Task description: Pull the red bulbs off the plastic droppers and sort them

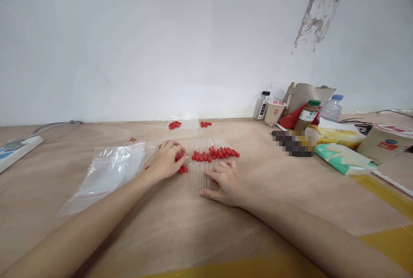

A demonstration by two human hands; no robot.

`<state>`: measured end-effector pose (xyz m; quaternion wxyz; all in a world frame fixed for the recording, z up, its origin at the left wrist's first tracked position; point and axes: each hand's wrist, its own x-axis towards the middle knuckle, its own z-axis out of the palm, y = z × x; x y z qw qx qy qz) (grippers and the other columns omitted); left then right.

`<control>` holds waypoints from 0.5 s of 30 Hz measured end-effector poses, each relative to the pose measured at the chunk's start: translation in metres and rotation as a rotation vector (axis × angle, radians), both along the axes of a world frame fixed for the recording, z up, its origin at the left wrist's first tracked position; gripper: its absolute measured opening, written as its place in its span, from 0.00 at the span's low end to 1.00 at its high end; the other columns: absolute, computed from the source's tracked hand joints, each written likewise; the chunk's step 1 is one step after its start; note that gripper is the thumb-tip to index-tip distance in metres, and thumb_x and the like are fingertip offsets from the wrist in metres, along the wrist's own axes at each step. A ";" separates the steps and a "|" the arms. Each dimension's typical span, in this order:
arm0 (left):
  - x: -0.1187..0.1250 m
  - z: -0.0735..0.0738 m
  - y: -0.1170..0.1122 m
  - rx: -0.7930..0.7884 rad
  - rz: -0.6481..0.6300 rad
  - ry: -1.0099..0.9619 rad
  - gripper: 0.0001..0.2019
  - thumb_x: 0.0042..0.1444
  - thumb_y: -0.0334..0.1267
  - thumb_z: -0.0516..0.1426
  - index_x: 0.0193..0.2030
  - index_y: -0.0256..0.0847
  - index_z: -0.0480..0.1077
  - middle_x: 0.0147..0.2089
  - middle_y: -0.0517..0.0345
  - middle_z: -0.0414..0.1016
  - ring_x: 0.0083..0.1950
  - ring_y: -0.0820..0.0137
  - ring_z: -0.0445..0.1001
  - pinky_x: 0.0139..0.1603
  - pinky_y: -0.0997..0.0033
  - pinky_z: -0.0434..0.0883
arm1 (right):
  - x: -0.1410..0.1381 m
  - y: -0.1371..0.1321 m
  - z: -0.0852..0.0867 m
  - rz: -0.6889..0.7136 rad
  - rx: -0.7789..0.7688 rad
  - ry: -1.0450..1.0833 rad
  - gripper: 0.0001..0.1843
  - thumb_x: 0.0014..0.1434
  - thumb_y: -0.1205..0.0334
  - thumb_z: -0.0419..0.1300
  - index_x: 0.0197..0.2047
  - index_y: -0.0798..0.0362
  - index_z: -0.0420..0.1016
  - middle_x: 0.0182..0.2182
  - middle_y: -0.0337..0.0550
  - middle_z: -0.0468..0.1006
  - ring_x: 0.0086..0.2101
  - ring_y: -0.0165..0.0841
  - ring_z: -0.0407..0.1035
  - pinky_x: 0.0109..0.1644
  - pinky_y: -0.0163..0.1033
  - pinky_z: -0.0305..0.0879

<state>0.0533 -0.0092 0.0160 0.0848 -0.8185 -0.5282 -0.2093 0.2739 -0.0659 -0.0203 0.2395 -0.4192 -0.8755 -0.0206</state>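
Observation:
My left hand [167, 157] is closed, its fingers curled round a red rubber bulb [177, 156]; more red bulbs [183, 169] lie beneath it. To its right, my right hand [226, 181] rests over a row of thin clear dropper tubes [196, 179], thumb and forefinger apart and touching them. Beyond both hands, several droppers with red bulbs [219, 152] lie fanned out, bulbs toward me and clear stems pointing to the wall.
A clear zip bag [112, 166] lies left of my left hand. Small red bulbs [174, 125] sit on plastic near the wall. Bottles [308, 116], paper cups [274, 112] and tissue packs [343, 157] crowd the right side. A power strip [19, 151] is at far left.

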 end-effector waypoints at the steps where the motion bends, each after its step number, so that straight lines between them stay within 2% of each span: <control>1: 0.007 0.001 0.003 -0.016 0.041 0.030 0.12 0.55 0.46 0.52 0.38 0.43 0.72 0.48 0.51 0.68 0.52 0.59 0.63 0.52 0.55 0.58 | 0.001 0.000 0.000 0.002 -0.002 -0.002 0.25 0.52 0.40 0.57 0.43 0.50 0.73 0.33 0.43 0.74 0.39 0.36 0.62 0.46 0.45 0.46; 4: 0.021 0.005 0.013 -0.107 0.184 0.114 0.15 0.56 0.47 0.49 0.38 0.41 0.73 0.53 0.46 0.66 0.57 0.56 0.59 0.55 0.51 0.55 | 0.004 0.000 0.001 0.022 -0.013 -0.010 0.24 0.52 0.40 0.57 0.44 0.50 0.73 0.32 0.43 0.73 0.39 0.36 0.62 0.46 0.45 0.46; 6: 0.027 0.006 0.018 -0.142 0.232 0.145 0.17 0.57 0.48 0.48 0.36 0.40 0.74 0.54 0.44 0.65 0.58 0.55 0.58 0.55 0.49 0.53 | 0.007 0.000 0.002 0.047 -0.015 -0.020 0.24 0.53 0.40 0.55 0.43 0.50 0.73 0.32 0.43 0.73 0.39 0.36 0.62 0.47 0.46 0.45; 9: 0.030 0.004 0.023 -0.166 0.251 0.171 0.19 0.56 0.47 0.47 0.33 0.39 0.75 0.53 0.41 0.66 0.58 0.52 0.58 0.55 0.46 0.52 | 0.012 0.002 0.003 0.088 -0.006 -0.033 0.25 0.54 0.39 0.53 0.44 0.51 0.73 0.33 0.43 0.73 0.40 0.36 0.62 0.48 0.46 0.45; 15: 0.033 0.005 0.024 -0.180 0.265 0.228 0.20 0.56 0.45 0.46 0.35 0.38 0.76 0.54 0.40 0.66 0.58 0.52 0.57 0.57 0.42 0.48 | 0.016 0.007 0.001 0.130 -0.008 -0.041 0.27 0.54 0.38 0.52 0.45 0.50 0.72 0.33 0.43 0.73 0.40 0.36 0.62 0.47 0.46 0.45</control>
